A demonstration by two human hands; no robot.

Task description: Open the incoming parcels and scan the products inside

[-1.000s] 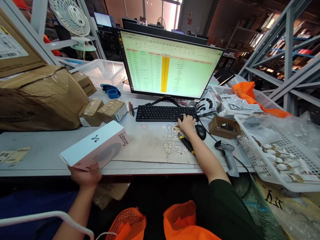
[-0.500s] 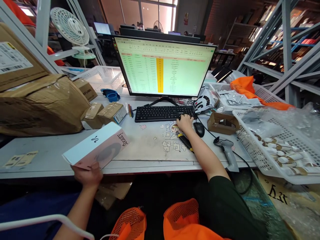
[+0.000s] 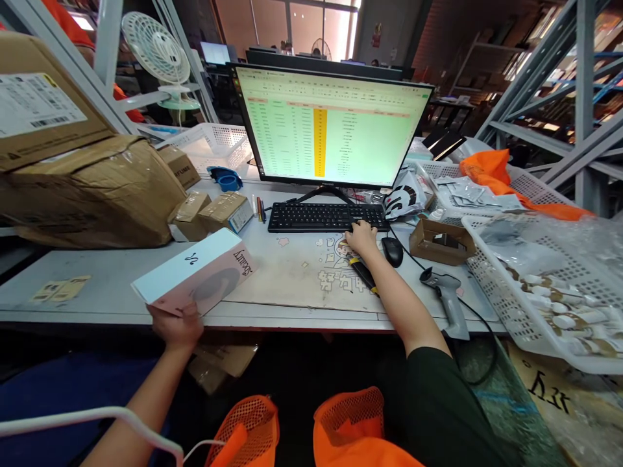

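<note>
My left hand (image 3: 179, 326) grips a pale pink and white product box (image 3: 195, 272) from below, tilted at the front left of the desk. The box has "beauty" lettering on one end and a dark curly mark on top. My right hand (image 3: 363, 237) rests on the right part of a black keyboard (image 3: 311, 218), fingers extended over the keys. Just right of it lies a black mouse (image 3: 392, 251). A yellow and black utility knife (image 3: 364, 275) is partly under my right forearm. Behind the keyboard, a monitor (image 3: 287, 139) displays a spreadsheet with one yellow column.
A grey barcode scanner (image 3: 448, 301) and a small open carton (image 3: 440, 241) lie on the right. Beyond them, a white basket (image 3: 496, 285) holds several small bottles. Large cardboard boxes (image 3: 97, 194) and two small cartons (image 3: 226, 211) stand on the left.
The view has shifted slightly, so the desk sits a little further right and higher. My left hand still holds the box, and my right hand stays at the keyboard.
</note>
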